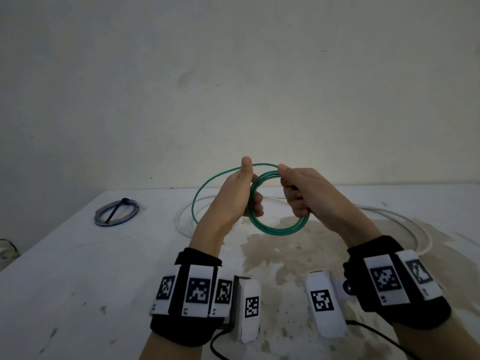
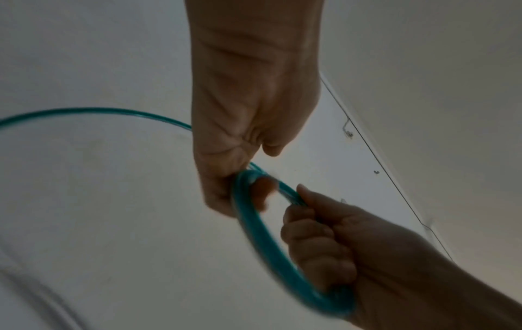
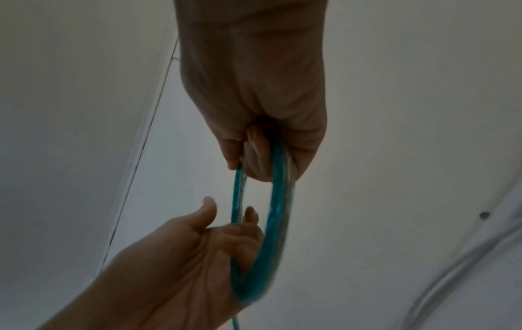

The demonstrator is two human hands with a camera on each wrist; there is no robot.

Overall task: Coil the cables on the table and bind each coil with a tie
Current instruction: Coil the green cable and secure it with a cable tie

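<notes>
A green cable, wound into a coil (image 1: pixel 275 228) of several turns, hangs in the air above the white table (image 1: pixel 78 268). My left hand (image 1: pixel 250 185) grips the coil's left side, thumb up. One loose green strand (image 1: pixel 197 196) arcs out to the left of it. My right hand (image 1: pixel 289 188) grips the coil's upper right side in a closed fist. In the left wrist view the left fingers (image 2: pixel 254 189) curl round the coil (image 2: pixel 259 234). In the right wrist view the right hand (image 3: pixel 262 145) clasps the coil (image 3: pixel 275 212). A white cable (image 1: pixel 405 222) lies loose on the table behind.
At the table's far left lies a blue-and-clear coil (image 1: pixel 117 213) bound with a black tie. The white cable's other loop (image 1: pixel 181 219) lies behind my left wrist. A brownish stain (image 1: pixel 272 255) marks the table's middle. A pale wall (image 1: pixel 233 100) rises behind the table.
</notes>
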